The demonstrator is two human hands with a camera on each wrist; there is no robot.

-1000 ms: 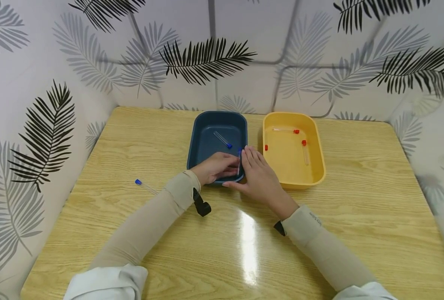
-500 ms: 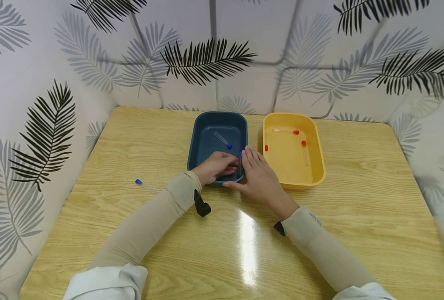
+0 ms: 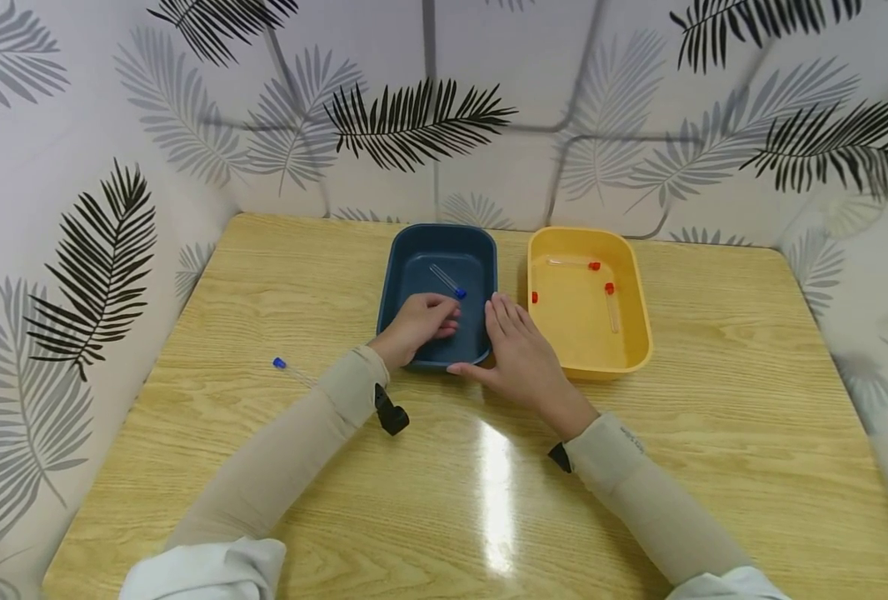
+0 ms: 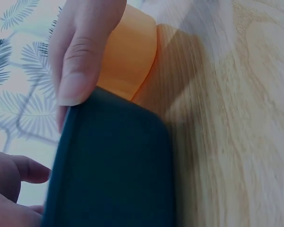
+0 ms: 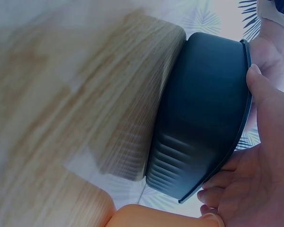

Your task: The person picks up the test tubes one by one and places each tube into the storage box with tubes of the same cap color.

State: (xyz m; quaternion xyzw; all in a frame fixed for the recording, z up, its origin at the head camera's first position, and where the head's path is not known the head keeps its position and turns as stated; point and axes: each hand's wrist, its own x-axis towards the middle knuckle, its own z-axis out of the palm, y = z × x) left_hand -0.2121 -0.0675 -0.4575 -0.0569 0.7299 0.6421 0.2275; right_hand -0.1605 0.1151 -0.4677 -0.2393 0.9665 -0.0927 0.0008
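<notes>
My left hand hovers over the near part of the dark blue bin, fingers loosely bent, with nothing visible in them. Straight fingers of my right hand lie along that bin's right rim. In the right wrist view the thumb of my right hand touches the rim. A clear test tube with a blue cap lies inside the bin, beyond my left hand. Another blue-capped test tube lies on the table beside my left forearm, partly hidden by the sleeve.
Right of the blue bin stands a yellow bin holding red-capped test tubes; one shows mostly its cap at the left wall. Both bins stand near the back of the wooden table, before a leaf-patterned cloth backdrop.
My left hand has drawn back leftward from the bin's right wall. The blue-capped test tube seen upright beside its fingers earlier is now out of sight. My right hand has hardly moved.
</notes>
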